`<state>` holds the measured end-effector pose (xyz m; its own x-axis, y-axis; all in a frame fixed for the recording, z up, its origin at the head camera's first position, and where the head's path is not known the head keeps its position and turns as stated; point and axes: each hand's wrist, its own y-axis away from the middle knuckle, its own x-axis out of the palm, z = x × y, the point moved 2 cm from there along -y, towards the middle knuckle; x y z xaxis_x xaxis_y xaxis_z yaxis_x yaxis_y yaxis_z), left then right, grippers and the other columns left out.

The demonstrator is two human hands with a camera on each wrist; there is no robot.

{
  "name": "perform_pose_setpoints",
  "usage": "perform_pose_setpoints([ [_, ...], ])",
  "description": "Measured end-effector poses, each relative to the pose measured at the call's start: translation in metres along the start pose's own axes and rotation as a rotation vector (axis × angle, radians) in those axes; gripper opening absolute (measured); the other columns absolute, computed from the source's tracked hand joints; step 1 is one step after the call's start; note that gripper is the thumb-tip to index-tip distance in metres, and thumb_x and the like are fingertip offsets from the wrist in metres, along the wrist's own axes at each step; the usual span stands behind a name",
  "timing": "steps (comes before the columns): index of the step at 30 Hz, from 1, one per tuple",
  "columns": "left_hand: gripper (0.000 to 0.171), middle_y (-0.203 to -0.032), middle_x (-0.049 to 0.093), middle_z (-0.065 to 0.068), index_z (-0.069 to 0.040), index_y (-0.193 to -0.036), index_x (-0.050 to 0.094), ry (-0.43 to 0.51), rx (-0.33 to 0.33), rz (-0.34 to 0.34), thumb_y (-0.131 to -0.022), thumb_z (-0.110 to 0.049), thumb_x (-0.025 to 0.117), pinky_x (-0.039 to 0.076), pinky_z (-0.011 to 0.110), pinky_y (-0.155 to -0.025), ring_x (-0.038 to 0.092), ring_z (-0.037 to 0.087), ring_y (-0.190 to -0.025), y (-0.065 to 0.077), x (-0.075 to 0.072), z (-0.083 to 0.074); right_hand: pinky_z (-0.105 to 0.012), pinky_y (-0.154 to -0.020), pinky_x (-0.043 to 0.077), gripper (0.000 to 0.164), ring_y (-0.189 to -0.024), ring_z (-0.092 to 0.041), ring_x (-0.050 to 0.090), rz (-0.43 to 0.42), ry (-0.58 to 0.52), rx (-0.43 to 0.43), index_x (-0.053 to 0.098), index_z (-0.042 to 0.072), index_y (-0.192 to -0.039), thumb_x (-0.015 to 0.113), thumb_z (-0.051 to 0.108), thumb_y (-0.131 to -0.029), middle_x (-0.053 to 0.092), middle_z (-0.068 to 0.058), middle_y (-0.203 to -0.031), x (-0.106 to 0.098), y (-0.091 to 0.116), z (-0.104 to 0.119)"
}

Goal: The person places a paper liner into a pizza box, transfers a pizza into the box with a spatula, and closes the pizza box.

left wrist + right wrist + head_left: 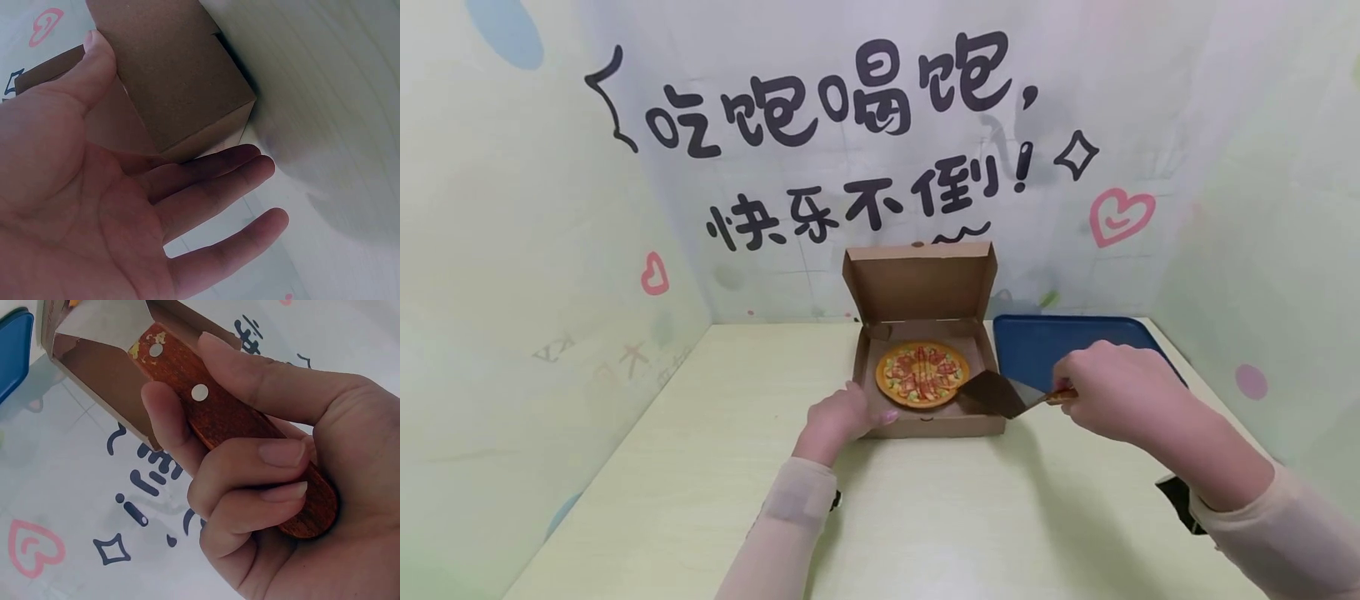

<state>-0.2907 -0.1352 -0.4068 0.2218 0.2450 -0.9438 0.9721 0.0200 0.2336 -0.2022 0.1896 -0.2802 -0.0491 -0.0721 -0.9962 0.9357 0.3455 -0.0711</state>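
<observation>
In the head view, a pizza [922,375] lies inside a cardboard pizza box [958,427] whose lid stands up at the back. My left hand [838,417] rests at the box's front left corner. Its thumb lies along the box edge in the left wrist view, and the other fingers [228,228] extend fairly straight beside the corner. My right hand [1108,392] grips the wooden handle [228,415] of a pizza server, fingers curled round it. The server's broad metal blade [992,393] reaches over the box's right wall, its tip at the pizza's right edge.
A blue tray [1037,337] lies right of the box, partly behind my right hand. The pale table [730,467] meets printed walls at the back and both sides. Behind the box, the back wall [820,283] carries large dark lettering.
</observation>
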Motion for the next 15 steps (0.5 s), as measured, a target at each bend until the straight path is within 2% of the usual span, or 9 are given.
perform_pose_setpoints([
  [7,0.112,-0.149,0.062,0.027,0.010,-0.162,0.029,-0.007,0.000,-0.004,-0.095,-0.074,0.062,0.053,0.062,-0.108,0.062,0.044,-0.136,0.000,0.000,0.000,-0.031,-0.051,0.042,0.010,-0.069,-0.010,0.062,-0.073,-0.065,0.037,0.083,0.026,-0.097,0.080,0.019,-0.091,0.077,0.009,-0.087,0.011,0.008,-0.009],
  [15,0.111,-0.147,0.064,0.027,0.010,-0.162,0.030,-0.005,0.004,-0.007,-0.096,-0.073,0.063,0.054,0.062,-0.107,0.064,0.044,-0.135,0.001,0.000,0.000,-0.032,-0.050,0.040,0.015,-0.067,-0.011,0.060,-0.083,-0.120,0.094,0.083,0.023,-0.109,0.076,0.022,-0.096,0.079,0.006,-0.093,0.033,0.012,-0.012],
])
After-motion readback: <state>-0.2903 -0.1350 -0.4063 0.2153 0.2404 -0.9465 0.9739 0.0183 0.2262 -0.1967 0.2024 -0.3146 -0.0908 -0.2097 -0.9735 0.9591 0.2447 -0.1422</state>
